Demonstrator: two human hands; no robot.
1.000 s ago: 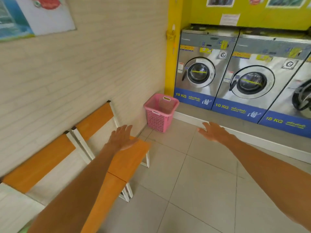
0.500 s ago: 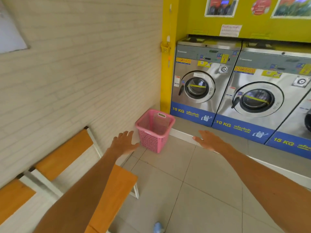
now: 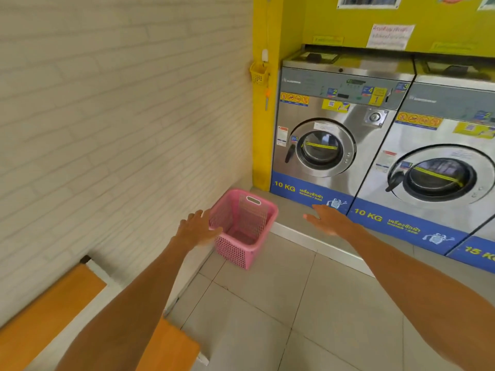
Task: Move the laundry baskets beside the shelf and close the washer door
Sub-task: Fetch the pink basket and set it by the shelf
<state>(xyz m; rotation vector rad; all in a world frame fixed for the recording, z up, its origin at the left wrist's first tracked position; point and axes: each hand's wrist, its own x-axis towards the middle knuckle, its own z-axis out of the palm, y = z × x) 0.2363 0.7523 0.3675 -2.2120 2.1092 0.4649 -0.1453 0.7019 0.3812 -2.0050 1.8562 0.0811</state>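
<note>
An empty pink laundry basket (image 3: 235, 251) stands on the tiled floor in the corner, against the brick wall and the raised step. My left hand (image 3: 197, 230) reaches out with spread fingers and overlaps the basket's left rim; contact is unclear. My right hand (image 3: 328, 219) is stretched out flat to the right of the basket, apart from it, holding nothing. Behind it a row of steel front-loading washers stands on the step; the leftmost washer door (image 3: 325, 148) and the second washer door (image 3: 439, 179) both look shut.
An orange and white bench (image 3: 53, 303) runs along the left wall, close under my left arm. A small yellow basket (image 3: 258, 73) hangs on the yellow pillar. The white-edged step (image 3: 308, 241) runs in front of the washers. Grey floor tiles stretch in front.
The view has come closer to the corner; the basket and washers look larger. Both hands have advanced toward the basket, my left one now at its rim. The wall posters have left the view.
</note>
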